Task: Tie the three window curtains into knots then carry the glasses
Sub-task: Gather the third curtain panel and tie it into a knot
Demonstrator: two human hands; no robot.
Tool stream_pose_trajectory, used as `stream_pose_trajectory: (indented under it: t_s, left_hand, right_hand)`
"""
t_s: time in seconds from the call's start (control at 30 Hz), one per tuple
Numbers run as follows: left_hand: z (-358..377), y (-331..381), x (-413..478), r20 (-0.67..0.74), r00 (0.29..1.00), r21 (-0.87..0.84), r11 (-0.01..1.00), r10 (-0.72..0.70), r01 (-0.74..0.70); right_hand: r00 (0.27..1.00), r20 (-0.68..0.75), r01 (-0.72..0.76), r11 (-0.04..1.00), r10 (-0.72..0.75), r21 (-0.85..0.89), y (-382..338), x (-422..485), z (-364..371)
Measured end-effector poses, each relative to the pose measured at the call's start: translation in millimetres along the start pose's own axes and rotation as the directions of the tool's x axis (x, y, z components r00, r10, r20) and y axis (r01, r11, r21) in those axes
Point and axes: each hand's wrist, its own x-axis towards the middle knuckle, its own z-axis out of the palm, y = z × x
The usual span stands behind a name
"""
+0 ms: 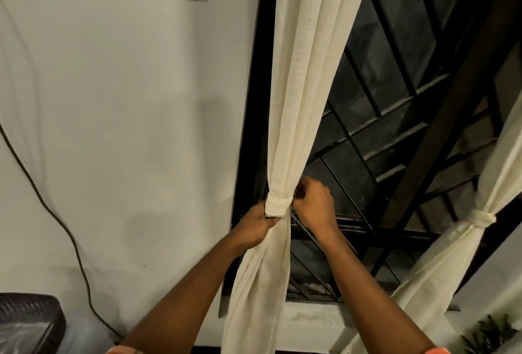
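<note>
Head view — I am gripping the curtain just under its knot with my left hand, while my right hand is pinching the knot's right side — the cloth is running upright between them, both touching it.

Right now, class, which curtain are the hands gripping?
The curtain by the wall; the left hand and right hand grip its knot. The right-edge curtain hangs knotted, untouched.
</note>
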Motion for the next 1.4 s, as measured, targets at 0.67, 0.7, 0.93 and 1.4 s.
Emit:
stream_pose_trajectory:
  t_s: [0.67,0.7,0.93,1.4]
  left_hand:
    - [-3,-6,-6,-0.233,0.971,-0.455,0.876,0.052,-0.156]
    - [-4,0,-5,-0.267,0.961,-0.387,0.905,0.071,-0.175]
    - [-7,4,-5,-0.507,0.839,0.012,0.974,0.2,-0.225]
    - [4,30,1,-0.56,0.785,0.171,0.964,0.265,-0.203]
  right_hand:
    - [0.922,0.387,-0.266,0.692,-0.02,0.671,23,5,1]
    - [0.922,0.386,-0.259,0.699,-0.026,0.667,24,6,1]
    - [0.976,0.218,-0.165,0.649,-0.001,0.743,22,-7,14]
    - [0.929,-0.208,0.357,0.885,-0.305,0.298,37,-23,30]
